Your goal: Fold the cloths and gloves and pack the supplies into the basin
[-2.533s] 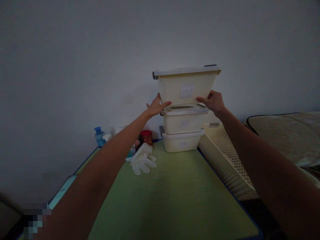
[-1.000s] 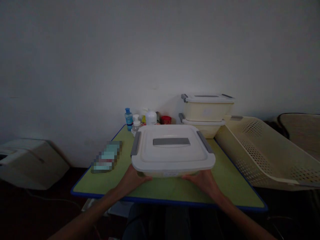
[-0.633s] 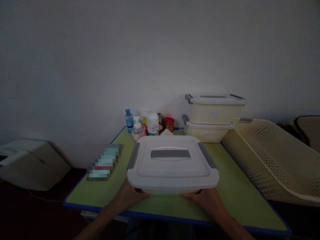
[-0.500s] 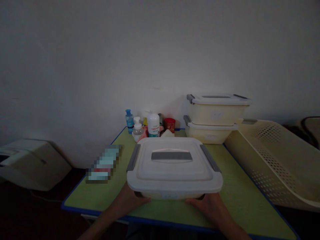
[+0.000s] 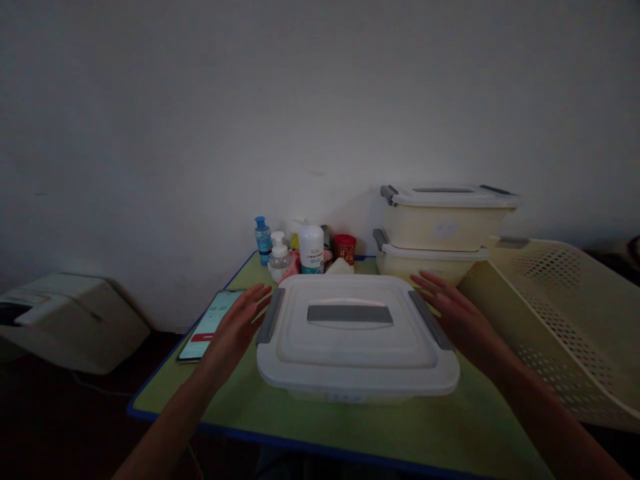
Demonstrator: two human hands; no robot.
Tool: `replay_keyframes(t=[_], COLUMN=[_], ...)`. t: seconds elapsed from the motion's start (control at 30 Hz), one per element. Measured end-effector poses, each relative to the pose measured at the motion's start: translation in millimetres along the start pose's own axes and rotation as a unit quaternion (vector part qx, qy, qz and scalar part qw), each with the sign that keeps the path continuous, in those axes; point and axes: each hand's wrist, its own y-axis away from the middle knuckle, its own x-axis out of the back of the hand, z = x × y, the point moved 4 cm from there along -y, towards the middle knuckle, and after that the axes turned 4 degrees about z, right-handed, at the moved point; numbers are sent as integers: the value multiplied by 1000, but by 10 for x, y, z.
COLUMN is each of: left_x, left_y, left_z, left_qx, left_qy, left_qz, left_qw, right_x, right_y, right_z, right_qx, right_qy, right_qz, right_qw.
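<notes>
A lidded storage box [image 5: 350, 357] stands on the green table [image 5: 240, 400] right in front of me. Its white lid is on, with a grey handle [image 5: 350, 313] in the middle and a grey latch along each side. Beside the left latch [image 5: 271, 317] is my left hand [image 5: 243, 320], fingers stretched forward and holding nothing. My right hand [image 5: 457, 313] is open at the right latch [image 5: 431, 320], its fingers reaching over the latch's far end; whether they touch it I cannot tell.
Two similar lidded boxes [image 5: 450, 227] are stacked at the back right. A perforated cream basket [image 5: 545, 333] stands right of the table. Several bottles [image 5: 311, 250] and a red container [image 5: 345, 248] line the back edge. A phone [image 5: 205, 330] lies at the left, partly behind my left hand.
Both hands have let go of the box's lower front and moved up and outward to its side latches. The box stays in about the same place.
</notes>
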Motion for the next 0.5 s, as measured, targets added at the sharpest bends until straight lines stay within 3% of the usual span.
replay_keyframes(t=[0.1,0.17,0.5], left_x=[-286,-369,-354], left_y=[-38,-46,-39], left_z=[46,21,-83], left_qx=[25,34,89], left_qy=[16,10,47], left_qz=[-37,-43,-34], left_qw=[999,998,994], right_x=[-283,-372,-345], right_y=[-79,-93,-87], right_z=[-22,20,197], right_qx=[-59,-82,-71], right_qy=[-7,-20,-133], right_qz=[-20,-26,-6], right_qw=[998,996,989])
